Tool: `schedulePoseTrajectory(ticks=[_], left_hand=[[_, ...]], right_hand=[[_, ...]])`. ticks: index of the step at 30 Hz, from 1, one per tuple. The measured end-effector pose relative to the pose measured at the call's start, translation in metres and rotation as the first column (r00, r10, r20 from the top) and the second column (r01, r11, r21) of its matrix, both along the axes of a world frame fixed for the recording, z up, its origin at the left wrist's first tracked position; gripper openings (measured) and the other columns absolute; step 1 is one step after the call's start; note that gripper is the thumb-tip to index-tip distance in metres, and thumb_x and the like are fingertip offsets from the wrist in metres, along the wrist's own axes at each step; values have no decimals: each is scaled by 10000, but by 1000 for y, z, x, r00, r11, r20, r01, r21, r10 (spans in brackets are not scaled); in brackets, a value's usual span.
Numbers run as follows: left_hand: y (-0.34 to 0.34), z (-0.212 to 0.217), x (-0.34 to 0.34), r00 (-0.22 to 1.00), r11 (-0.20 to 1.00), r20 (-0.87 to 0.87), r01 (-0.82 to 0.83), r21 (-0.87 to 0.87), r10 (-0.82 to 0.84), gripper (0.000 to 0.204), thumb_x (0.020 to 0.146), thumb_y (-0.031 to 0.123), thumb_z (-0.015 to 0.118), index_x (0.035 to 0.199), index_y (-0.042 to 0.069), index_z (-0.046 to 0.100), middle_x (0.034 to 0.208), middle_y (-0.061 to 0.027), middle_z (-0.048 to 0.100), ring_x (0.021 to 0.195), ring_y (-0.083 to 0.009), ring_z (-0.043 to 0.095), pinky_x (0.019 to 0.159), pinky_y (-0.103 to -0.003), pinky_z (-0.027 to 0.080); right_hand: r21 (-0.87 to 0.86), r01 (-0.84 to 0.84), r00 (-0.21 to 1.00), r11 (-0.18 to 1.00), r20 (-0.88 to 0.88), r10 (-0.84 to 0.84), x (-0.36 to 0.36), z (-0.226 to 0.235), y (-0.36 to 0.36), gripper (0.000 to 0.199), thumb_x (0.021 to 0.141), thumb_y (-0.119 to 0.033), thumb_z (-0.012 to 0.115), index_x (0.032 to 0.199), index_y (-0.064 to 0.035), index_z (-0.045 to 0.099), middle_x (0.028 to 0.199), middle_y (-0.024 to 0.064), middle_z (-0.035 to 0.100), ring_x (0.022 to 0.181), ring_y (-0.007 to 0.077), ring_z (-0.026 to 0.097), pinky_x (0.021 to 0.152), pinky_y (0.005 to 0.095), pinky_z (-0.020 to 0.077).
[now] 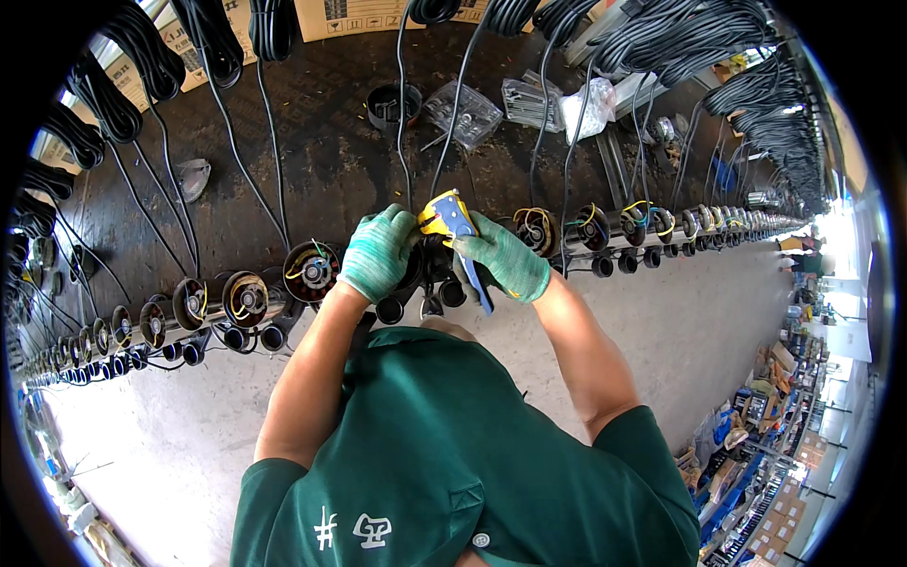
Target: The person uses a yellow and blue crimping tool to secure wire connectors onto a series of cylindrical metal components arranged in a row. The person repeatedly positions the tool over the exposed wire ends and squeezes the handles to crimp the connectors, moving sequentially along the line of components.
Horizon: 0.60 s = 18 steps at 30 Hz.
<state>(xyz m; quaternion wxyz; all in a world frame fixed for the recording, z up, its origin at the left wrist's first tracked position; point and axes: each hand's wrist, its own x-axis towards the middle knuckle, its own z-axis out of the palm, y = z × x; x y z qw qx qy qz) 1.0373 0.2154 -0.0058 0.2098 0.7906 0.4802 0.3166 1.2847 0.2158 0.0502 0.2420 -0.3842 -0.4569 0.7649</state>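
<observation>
My right hand (510,257), in a green and white knit glove, is closed around a wire stripper (453,219) with a yellow head and blue handles. The stripper's jaws point left, toward the fingertips of my left hand (380,253). That hand wears a matching glove, and its fingers are pinched together; what they hold is hidden. A black cable (404,151) hangs down to the left fingertips, and a second cable (453,113) drops just behind the stripper. Beside my left hand is a round open motor end (312,271) with copper windings and coloured wires.
A long row of similar motor ends (249,297) runs both ways along the dark workbench (321,123). Coiled black cables (271,28) hang above it. A black bowl (393,106), a plastic bag of parts (465,113) and cartons (345,17) sit farther back. Cluttered shelving (756,463) stands at the right.
</observation>
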Motion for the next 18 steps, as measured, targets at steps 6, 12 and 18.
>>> schedulePoseTrajectory(ticks=[6, 12, 18], left_hand=[[0, -13, 0, 987, 996, 131, -89, -20, 91, 173, 954, 74, 668, 1122, 35, 662, 1053, -186, 656, 956, -450, 647, 810, -509, 527], [0, -15, -1, 975, 992, 182, -116, -55, 124, 170, 976, 77, 667, 1134, 14, 651, 1043, -205, 651, 942, -462, 651, 796, -480, 542], [-4, 13, 9, 920, 986, 361, -114, -125, 152, 245, 953, 48, 692, 1196, 19, 674, 1146, -180, 663, 1046, -400, 650, 866, -396, 559]], right_hand=[[-97, 133, 984, 986, -105, -143, -13, 2, 1, 515, 1025, -211, 630, 1499, -97, 464, 960, 134, 697, 758, 231, 718, 673, 401, 618], [-151, 325, 891, 934, -283, -356, 2, 13, -1, 547, 1007, -243, 657, 1494, -116, 441, 1023, 190, 711, 845, 352, 760, 724, 481, 655], [-96, 491, 811, 866, -313, -494, 47, 12, -23, 540, 968, -217, 703, 1442, -89, 479, 1020, 194, 706, 828, 353, 749, 757, 485, 653]])
